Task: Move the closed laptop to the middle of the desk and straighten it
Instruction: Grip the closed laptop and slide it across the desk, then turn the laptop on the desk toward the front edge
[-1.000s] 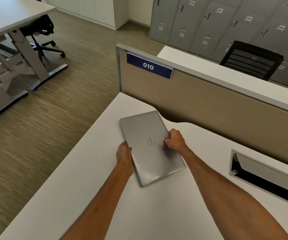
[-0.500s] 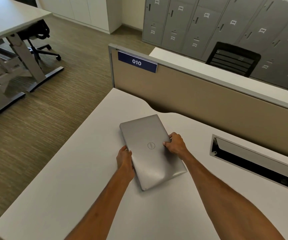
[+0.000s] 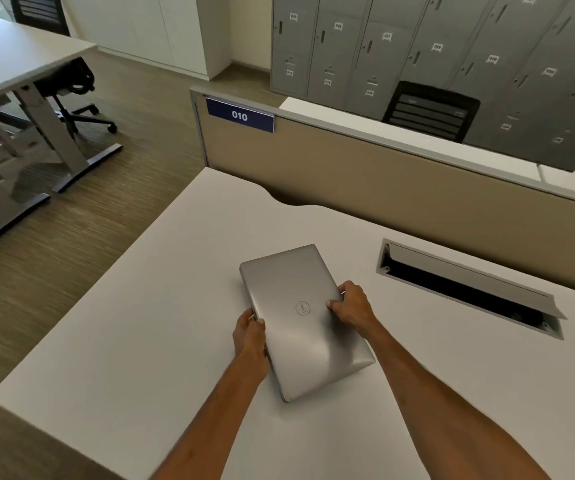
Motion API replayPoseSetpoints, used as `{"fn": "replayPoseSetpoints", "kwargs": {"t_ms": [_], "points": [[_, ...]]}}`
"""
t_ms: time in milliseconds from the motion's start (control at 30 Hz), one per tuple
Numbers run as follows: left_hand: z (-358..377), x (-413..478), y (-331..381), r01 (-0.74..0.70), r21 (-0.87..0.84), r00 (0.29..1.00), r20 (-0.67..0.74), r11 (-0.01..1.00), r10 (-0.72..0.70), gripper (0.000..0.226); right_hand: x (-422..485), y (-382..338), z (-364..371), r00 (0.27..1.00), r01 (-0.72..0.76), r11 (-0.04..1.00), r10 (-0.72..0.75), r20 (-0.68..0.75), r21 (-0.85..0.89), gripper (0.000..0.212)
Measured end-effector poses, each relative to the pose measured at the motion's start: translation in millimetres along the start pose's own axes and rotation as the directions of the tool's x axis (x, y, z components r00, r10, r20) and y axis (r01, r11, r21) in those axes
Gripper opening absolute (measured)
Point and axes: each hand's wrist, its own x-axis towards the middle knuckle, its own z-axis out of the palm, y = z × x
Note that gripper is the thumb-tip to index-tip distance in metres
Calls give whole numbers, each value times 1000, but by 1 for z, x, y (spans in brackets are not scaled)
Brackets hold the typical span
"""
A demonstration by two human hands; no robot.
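The silver Dell laptop point(image 3: 305, 320) has slid away from the notched back edge toward the tabletop point(image 3: 140, 306) centre. Your left hand point(image 3: 249, 336) and right hand point(image 3: 352, 304) clamp fingers on opposite long edges, so you can swivel it; it lies skewed.

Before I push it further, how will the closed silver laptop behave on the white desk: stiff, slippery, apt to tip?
The closed silver laptop looks like a rigid slab, so it should probably move as one piece. Its flat base on the smooth white desk suggests that it slides easily and hardly tips. With the left hand and right hand on opposite edges, it could be turned straight.
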Motion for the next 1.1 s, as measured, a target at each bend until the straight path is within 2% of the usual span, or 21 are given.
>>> {"fn": "replayPoseSetpoints", "kwargs": {"t_ms": [500,900,1100], "points": [[14,-83,-134,55,3,998,14,998,-55,51,-96,138,-35,997,-74,997,75,-24,35,44],[32,-117,-199,102,-35,995,-2,994,-102,45,-129,201,-57,989,-144,988,145,-11,50,46],[37,-110,-221,106,27,994,-7,994,-106,49,-135,221,-60,985,-169,984,170,-20,56,43]]}}
